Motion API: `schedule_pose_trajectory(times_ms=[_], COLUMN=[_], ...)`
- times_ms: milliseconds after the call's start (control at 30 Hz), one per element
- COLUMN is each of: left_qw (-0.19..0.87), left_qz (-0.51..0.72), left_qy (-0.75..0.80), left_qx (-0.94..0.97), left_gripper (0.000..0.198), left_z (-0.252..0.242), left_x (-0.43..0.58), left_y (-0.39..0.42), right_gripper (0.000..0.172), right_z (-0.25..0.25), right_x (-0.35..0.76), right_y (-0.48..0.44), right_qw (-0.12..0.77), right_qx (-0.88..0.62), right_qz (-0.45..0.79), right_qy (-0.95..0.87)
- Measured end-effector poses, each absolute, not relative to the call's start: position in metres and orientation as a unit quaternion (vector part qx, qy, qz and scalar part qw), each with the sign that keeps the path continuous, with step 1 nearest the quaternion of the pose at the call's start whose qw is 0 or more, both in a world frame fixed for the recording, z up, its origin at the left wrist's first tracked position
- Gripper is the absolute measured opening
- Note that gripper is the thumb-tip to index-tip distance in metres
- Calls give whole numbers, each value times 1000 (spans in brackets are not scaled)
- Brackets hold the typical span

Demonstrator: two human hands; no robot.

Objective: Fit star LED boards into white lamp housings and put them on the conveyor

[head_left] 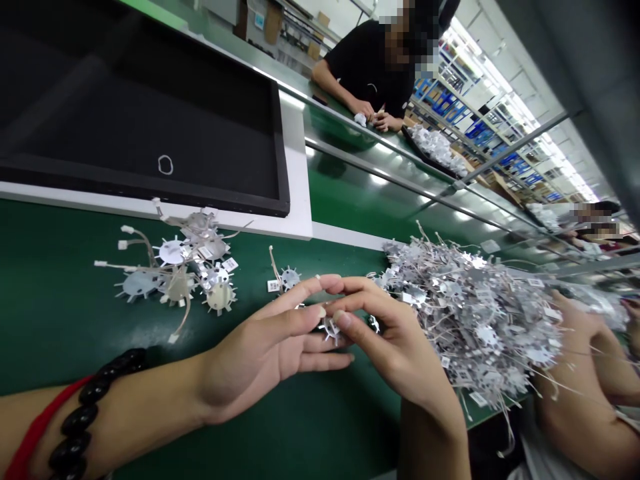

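Note:
Between my two hands is a small silvery metal disc (330, 328) with thin tabs sticking out around its rim, partly covered by fingers. My left hand (280, 340) supports it with the thumb and fingers, its lower fingers stretched out beneath. The thumb and fingertips of my right hand (387, 327) pinch the same piece from the right. Just behind my fingers lies another tabbed disc (290, 277) with a white label and a short wire. To the left, several similar discs (173, 283) with wires and connectors form a loose group on the green table (60, 313).
A large heap of tabbed metal discs (480, 320) rises to my right. A black tray (150, 100) on a white board stands at the back left. Across the bench, a person in black (370, 67) handles small parts. Another person's arm (575, 373) is at the right.

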State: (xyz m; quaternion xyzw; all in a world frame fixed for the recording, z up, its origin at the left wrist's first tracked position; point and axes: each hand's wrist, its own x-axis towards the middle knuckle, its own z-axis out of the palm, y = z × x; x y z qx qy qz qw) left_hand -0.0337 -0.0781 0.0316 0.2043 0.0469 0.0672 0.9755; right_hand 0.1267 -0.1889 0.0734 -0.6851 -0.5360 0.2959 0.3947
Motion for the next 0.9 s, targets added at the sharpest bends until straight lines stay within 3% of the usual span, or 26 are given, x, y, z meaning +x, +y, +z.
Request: schedule_pose_trajectory(times_ms=[100,267,567,900], left_qw=[968,961,950,947], left_qz=[72,92,87,90], left_qy=[65,63,134,131], left_qx=[233,252,269,281], left_gripper=[38,33,42,37], left_z=[32,33,36,35], left_x=[-34,-35,-32,-30], left_y=[-79,-81,-80,-77], right_gripper=[10,21,20,30], right_z=[75,75,75,74], right_x=[126,125,124,122], right_y=[-190,-191,-190,-192], right_qw=[401,403,412,453], right_qx=[-682,-669,-666,-614], right_qz=[303,302,312,425], right_qy=[-531,-546,-538,-488])
